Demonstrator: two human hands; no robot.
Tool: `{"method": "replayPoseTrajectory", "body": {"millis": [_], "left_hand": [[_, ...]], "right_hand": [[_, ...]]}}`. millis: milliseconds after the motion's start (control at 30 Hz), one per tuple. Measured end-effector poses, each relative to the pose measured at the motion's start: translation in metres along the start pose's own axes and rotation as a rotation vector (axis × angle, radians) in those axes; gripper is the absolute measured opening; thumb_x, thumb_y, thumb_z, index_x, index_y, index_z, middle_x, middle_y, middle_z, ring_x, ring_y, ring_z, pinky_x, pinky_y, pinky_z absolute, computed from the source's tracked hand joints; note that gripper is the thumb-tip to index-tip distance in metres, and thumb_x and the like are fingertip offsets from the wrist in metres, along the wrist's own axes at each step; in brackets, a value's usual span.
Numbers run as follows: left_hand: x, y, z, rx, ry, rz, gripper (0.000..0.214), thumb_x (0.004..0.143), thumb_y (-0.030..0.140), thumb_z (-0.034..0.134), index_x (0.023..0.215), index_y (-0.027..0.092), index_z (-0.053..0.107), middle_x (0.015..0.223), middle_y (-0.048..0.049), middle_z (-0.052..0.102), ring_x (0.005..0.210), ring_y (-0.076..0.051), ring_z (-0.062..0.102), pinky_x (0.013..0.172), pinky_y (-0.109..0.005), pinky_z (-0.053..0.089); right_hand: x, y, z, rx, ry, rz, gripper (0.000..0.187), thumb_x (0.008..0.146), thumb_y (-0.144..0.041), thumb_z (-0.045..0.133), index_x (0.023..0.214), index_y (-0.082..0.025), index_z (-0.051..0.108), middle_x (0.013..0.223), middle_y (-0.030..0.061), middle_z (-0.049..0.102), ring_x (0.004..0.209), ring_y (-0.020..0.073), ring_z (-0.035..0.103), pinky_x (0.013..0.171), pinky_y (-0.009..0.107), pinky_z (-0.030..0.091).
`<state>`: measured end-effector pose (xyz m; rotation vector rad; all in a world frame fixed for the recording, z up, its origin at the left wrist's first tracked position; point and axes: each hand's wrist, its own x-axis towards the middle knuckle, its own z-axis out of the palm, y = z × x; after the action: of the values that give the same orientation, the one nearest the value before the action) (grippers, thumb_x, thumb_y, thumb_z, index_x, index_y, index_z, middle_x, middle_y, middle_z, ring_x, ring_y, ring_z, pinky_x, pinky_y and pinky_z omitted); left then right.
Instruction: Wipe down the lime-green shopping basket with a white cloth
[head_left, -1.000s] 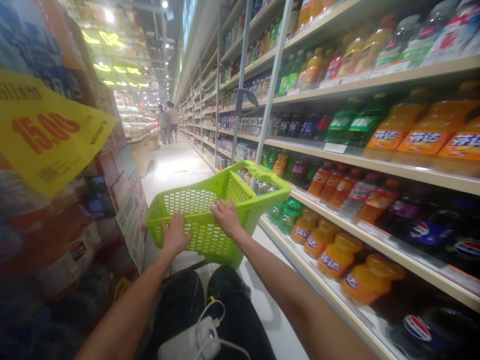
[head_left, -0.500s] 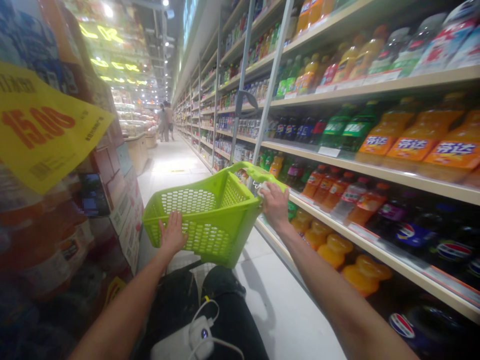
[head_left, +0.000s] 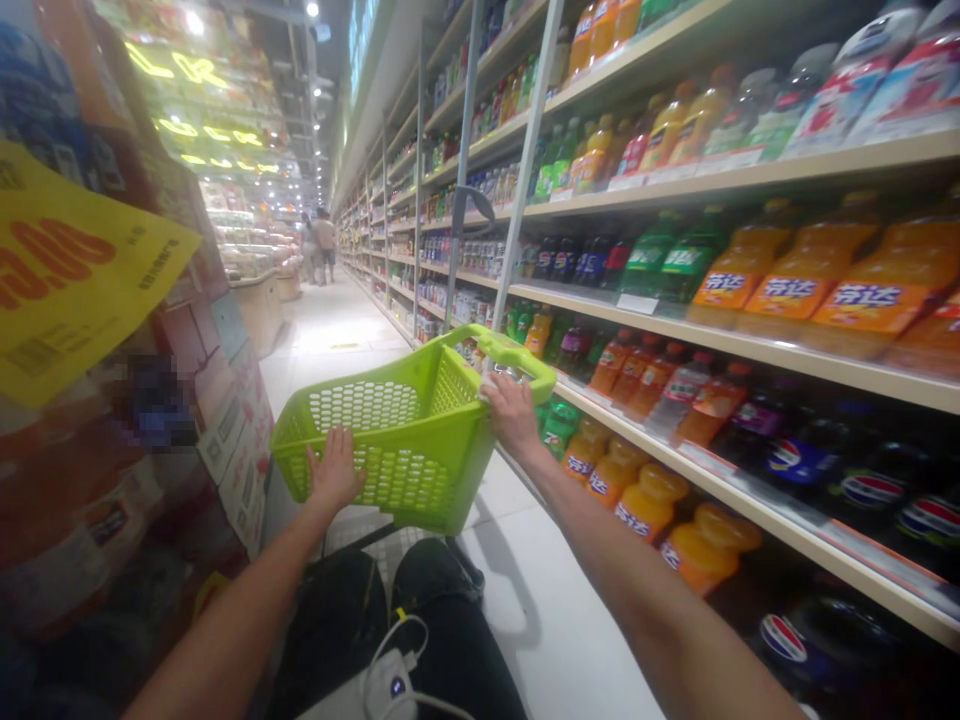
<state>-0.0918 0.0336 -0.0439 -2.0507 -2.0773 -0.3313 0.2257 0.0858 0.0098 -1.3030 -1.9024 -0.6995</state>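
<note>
A bright green plastic shopping cart basket with a perforated wall stands tilted in front of my knees. My left hand lies on its near side wall, fingers spread and tips at the rim. My right hand is closed around the basket's upper right corner, just under the looped green handle; part of its grip is hidden behind the fingers. No goods show in the visible part of the basket. A white power bank with cables rests on my lap.
Long shelves of bottled soft drinks line the right side. Stacked cartons and a yellow price sign crowd the left. Two people are far down the tiled aisle.
My view has shifted slightly, so the basket and shelves sit further left. My right hand has moved from the handle's end to the basket corner below it. The left hand stays on the side wall.
</note>
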Motion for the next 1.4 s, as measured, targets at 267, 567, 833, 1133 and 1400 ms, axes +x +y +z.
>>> {"method": "replayPoseTrajectory", "body": {"millis": [267, 567, 833, 1133, 1400], "left_hand": [[0.013, 0.002, 0.009, -0.038, 0.003, 0.018, 0.076, 0.075, 0.031, 0.049, 0.141, 0.009, 0.019, 0.149, -0.0133, 0.015, 0.138, -0.028, 0.008, 0.108, -0.058, 0.007], [0.02, -0.006, 0.014, -0.038, -0.016, 0.041, 0.073, 0.076, 0.032, 0.05, 0.14, 0.013, 0.021, 0.15, -0.011, 0.016, 0.138, -0.027, 0.011, 0.109, -0.055, 0.007], [0.012, -0.06, 0.016, 0.044, -0.035, -0.16, 0.077, 0.069, 0.022, 0.052, 0.14, 0.014, 0.022, 0.15, -0.0151, 0.013, 0.138, -0.028, 0.01, 0.108, -0.057, 0.004], [0.001, -0.06, 0.011, -0.365, 0.062, -0.19, 0.069, 0.066, 0.013, 0.052, 0.133, 0.012, 0.035, 0.147, -0.0155, 0.023, 0.136, -0.026, 0.02, 0.109, -0.051, 0.013], [-0.026, 0.013, -0.021, -2.001, -0.062, -0.563, 0.032, 0.07, 0.039, 0.062, 0.095, 0.019, 0.061, 0.088, -0.0038, 0.067, 0.079, -0.016, 0.063, 0.066, -0.027, 0.049]], "right_hand": [[0.012, 0.023, 0.009, -0.01, -0.003, 0.052, 0.033, 0.082, -0.012, 0.038, 0.106, -0.017, 0.059, 0.128, 0.0115, 0.052, 0.125, 0.0253, 0.038, 0.102, 0.05, 0.027], [0.027, -0.093, 0.076, 0.197, -0.308, -0.17, 0.03, 0.084, -0.012, 0.041, 0.106, -0.019, 0.06, 0.126, 0.0097, 0.054, 0.118, 0.0226, 0.045, 0.101, 0.042, 0.03], [0.02, -0.1, 0.088, 0.313, -0.24, -0.223, 0.03, 0.085, -0.013, 0.041, 0.107, -0.018, 0.061, 0.122, 0.0117, 0.056, 0.111, 0.0225, 0.048, 0.094, 0.038, 0.036], [0.025, -0.13, 0.081, 0.726, -0.077, 0.163, 0.03, 0.077, -0.014, 0.042, 0.095, -0.018, 0.066, 0.113, 0.01, 0.062, 0.105, 0.0218, 0.054, 0.093, 0.039, 0.04], [0.017, -0.23, 0.043, 1.551, -0.265, 0.862, 0.036, 0.066, -0.026, 0.053, 0.099, -0.013, 0.062, 0.083, 0.0039, 0.069, 0.071, 0.0165, 0.062, 0.066, 0.029, 0.051]]}}
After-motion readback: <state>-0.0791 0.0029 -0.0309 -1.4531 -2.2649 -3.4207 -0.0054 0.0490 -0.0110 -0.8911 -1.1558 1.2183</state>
